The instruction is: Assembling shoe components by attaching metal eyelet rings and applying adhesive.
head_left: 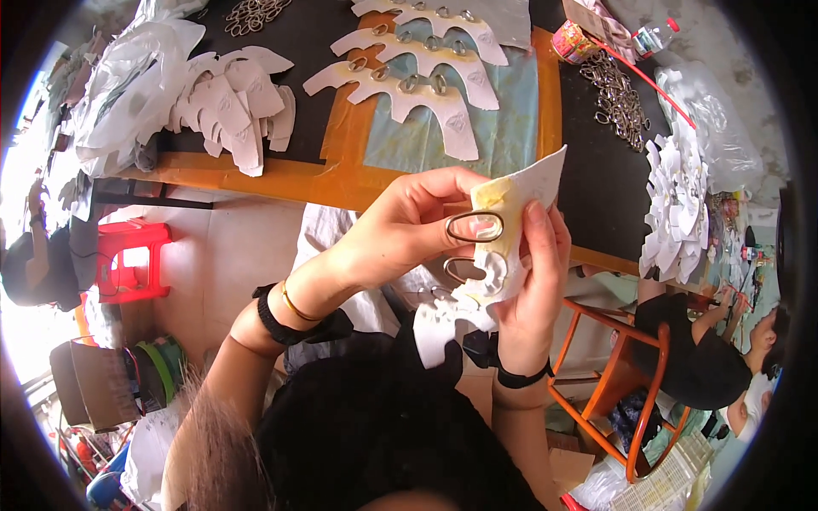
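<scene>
Above my lap, both hands hold a white scalloped cut-out piece (521, 189) of sheet material with yellowish glue smears. My left hand (400, 223) is closed on its left edge, the thumb by an oval metal ring (475, 214). A second oval ring sits lower on the piece, next to a folded-over tab. Along the right side, my right hand (538, 268) grips the sheet between thumb and fingers. The lower strips of the piece hang down towards my dark top. Glue and fingers hide part of its surface.
On the dark table, similar white pieces with rings (426, 85) lie over a blue sheet. A stack of white cut-outs (230, 106) is at the left, more (676, 209) at the right. Loose rings (618, 102) form a pile. An orange-framed chair (609, 362) and another person are to the right.
</scene>
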The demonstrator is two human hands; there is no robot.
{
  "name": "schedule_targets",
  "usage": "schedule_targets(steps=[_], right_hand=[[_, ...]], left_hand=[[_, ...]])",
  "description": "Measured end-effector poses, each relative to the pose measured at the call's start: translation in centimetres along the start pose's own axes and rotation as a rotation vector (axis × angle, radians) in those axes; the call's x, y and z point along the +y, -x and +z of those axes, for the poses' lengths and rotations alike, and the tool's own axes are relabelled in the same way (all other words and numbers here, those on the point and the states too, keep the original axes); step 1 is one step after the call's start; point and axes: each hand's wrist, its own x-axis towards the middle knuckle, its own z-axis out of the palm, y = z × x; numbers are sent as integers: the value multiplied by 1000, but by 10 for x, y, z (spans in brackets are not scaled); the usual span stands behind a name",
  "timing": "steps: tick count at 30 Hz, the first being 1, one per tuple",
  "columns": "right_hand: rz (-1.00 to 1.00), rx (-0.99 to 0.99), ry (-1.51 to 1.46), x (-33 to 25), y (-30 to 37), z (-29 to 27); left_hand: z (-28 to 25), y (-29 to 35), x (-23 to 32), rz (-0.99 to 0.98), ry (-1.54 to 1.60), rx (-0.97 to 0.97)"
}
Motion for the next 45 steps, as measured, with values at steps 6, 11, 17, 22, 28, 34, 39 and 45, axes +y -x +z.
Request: schedule_targets(steps=[6, 11, 17, 22, 28, 34, 39, 45], right_hand=[[49, -17, -101, 2, 1, 2], [-25, 55, 11, 2, 11, -2], [-21, 61, 10, 3, 27, -2], [-27, 66, 3, 3, 17, 1], [-37, 65, -7, 3, 12, 0], [-62, 59, -11, 4, 11, 0], [-89, 59, -13, 3, -8, 0], [-107, 58, -16, 3, -6, -8]], left_hand=[[-1, -2, -7, 58, 22, 18], [4, -2, -10, 65, 99, 57], [-1, -1, -5, 22, 242, 65], [-2, -2, -6, 3, 287, 65], [2, 1, -3, 8, 294, 127], [1, 2, -1, 35, 359, 22], [-1, -2, -1, -114, 333, 75], [-4, 0, -6, -57, 298, 187]])
